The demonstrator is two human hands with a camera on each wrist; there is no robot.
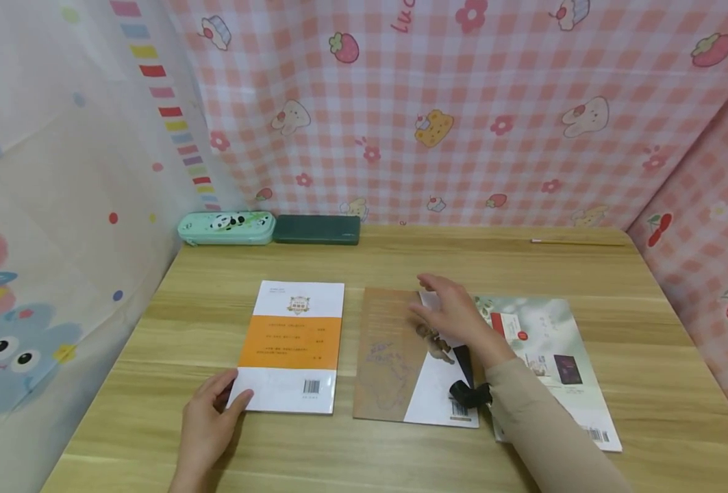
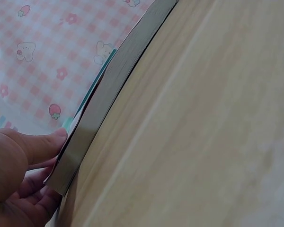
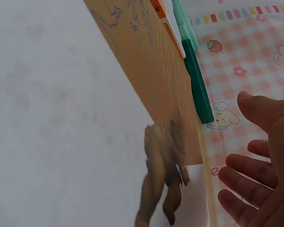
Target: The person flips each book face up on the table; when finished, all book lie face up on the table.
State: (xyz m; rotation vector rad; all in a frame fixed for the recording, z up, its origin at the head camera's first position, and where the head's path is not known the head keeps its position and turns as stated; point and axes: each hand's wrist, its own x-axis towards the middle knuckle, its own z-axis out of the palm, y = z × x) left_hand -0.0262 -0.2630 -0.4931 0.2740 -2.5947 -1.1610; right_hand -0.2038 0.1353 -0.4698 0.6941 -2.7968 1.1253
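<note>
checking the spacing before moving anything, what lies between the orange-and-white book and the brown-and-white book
Only a narrow strip of bare wood-grain tabletop lies between the orange-and-white book and the brown-and-white book; the head view shows it.

orange-and-white book [image 1: 292,346], tan-and-white book [image 1: 408,383], pale-green book [image 1: 563,342], dark-green case [image 1: 317,230], pink-checked curtain [image 1: 487,82]

Wood-grain table [image 1: 425,257], two rows.
Nearer, left to right: an orange-and-white book [image 1: 291,348], a brown-and-white book [image 1: 391,373], a pale green book [image 1: 551,342]. Along the far edge: a mint panda case [image 1: 227,231] beside a dark green case [image 1: 317,230], and a yellow pencil [image 1: 578,242] at right.
</note>
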